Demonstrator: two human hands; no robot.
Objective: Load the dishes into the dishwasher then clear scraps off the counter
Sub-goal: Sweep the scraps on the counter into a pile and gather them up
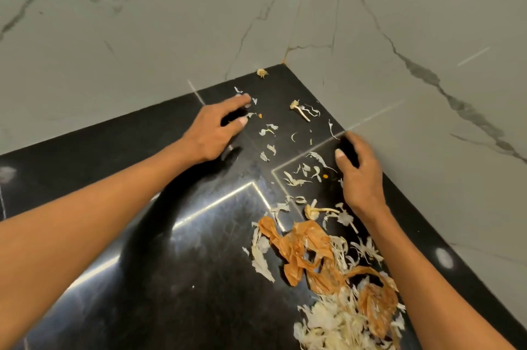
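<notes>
White garlic and onion skins [268,147] lie scattered over the black counter [159,250] near its far corner. A larger heap of white peels with brown onion skins [310,252] sits at the lower right. My left hand [216,130] reaches toward the corner, its fingertips touching the counter beside small scraps. My right hand [359,172] rests against the counter by the right wall, fingers curved down, with loose peels just left of it. Neither hand holds anything that I can see.
Grey marble-patterned walls [142,21] meet at the corner behind the counter. A dried root end [261,73] lies right in the corner, and a garlic stem piece [299,110] sits a little nearer. Light glares off the counter's middle.
</notes>
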